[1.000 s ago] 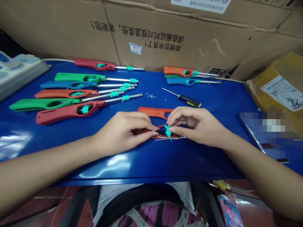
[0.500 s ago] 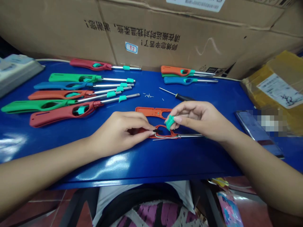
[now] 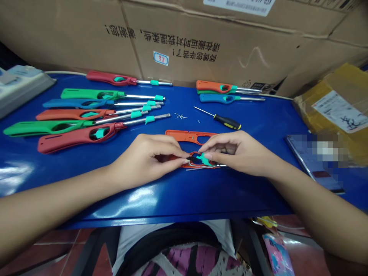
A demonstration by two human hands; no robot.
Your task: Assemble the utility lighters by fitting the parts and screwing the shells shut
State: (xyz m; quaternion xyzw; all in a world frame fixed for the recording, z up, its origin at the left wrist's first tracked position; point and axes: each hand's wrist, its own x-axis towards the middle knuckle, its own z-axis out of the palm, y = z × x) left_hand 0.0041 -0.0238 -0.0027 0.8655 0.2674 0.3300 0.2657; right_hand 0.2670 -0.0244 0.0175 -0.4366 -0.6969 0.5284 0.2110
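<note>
In the head view, an orange plastic lighter half-shell, open side up, lies on the glossy blue tabletop between the two hands. It works as a shallow tray: a small black part sits at the left end of its ring-shaped trigger opening, a thin white wire runs along its near edge, and a silver metal barrel leaves its right end, partly covered by the hand. The matching orange plastic cover half lies just beyond, its inner side showing.

The large brown cardboard box at the back and the yellow-taped carton at the right do not show their contents.

The left hand has thumb and forefinger nearly together, pinching the black part where it meets the shell. The right hand grips a small turquoise plastic piece between thumb and index fingertips, over the trigger opening; its other fingers are curled.

Six coloured plastic lighters with metal barrels lie at the left, three more at the back right. A black-and-yellow screwdriver lies near a scatter of slender silvery bits.
</note>
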